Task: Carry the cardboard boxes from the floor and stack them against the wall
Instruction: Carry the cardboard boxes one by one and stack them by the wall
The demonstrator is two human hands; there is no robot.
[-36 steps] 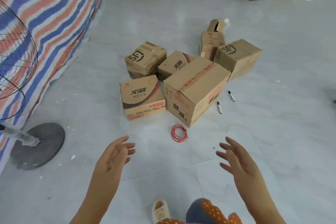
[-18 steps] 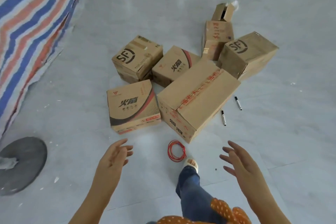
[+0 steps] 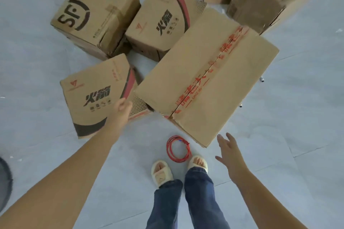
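**Since nothing's been lifted yet, basically at square one**

While I'm leaning over the pile, all the cardboard boxes I can see sit on the grey floor [image 3: 46,154] and no stack or wall shows in my view, so I'd say the carrying hasn't started. My left hand [image 3: 122,108] is over the near corner of the small printed box [image 3: 96,98], fingers hidden from me, so I can't tell if they're gripping or just touching. My right hand [image 3: 229,151] hangs with fingers spread apart, holding nothing, just beside the near corner of the big red-taped box [image 3: 208,78]. Two SF boxes [image 3: 93,13] and another printed one [image 3: 162,22] wait behind. Red wire coil [image 3: 178,148] lies right at my slippers [image 3: 162,172], might trip me. Looks like every box is left to go
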